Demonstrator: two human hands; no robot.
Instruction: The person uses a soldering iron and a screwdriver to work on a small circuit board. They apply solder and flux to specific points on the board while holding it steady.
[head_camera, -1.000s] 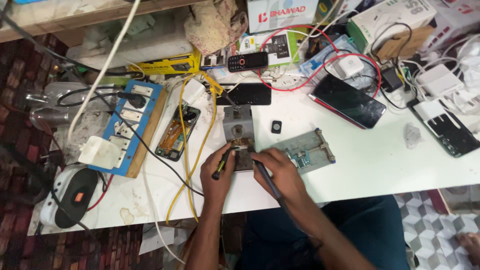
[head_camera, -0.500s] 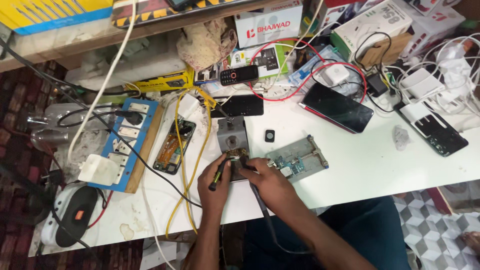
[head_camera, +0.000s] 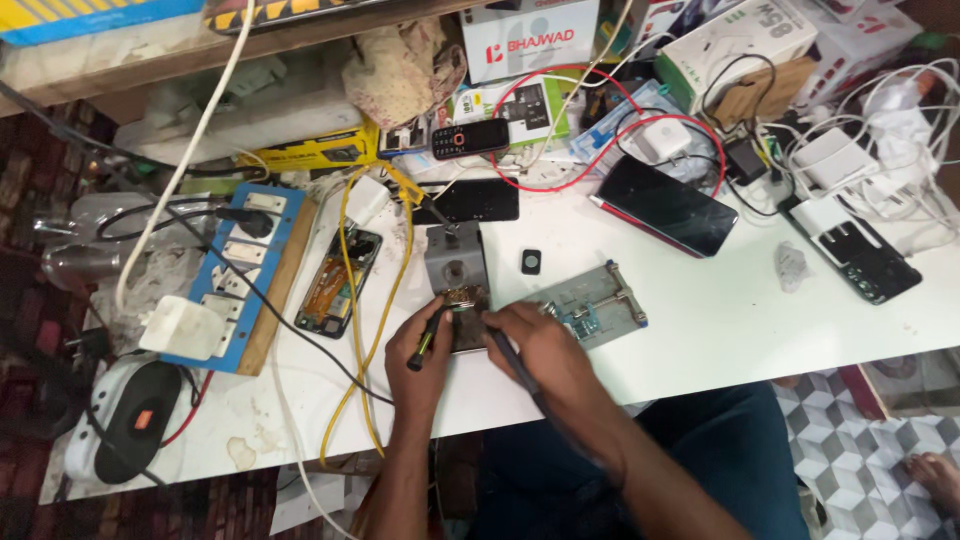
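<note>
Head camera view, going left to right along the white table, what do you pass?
Black speaker → blue power strip → opened phone → left hand → right hand → metal holder → black tablet → dark phone.

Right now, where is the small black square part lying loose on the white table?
In the head view, the small black square part lies alone on the white table, just right of the grey metal block and above the grey metal holding jig, apart from both hands.

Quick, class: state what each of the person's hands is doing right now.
Left hand: closed on a thin black tool with a yellow-green band.
Right hand: closed on a dark corded tool, tip at the small board.
</note>
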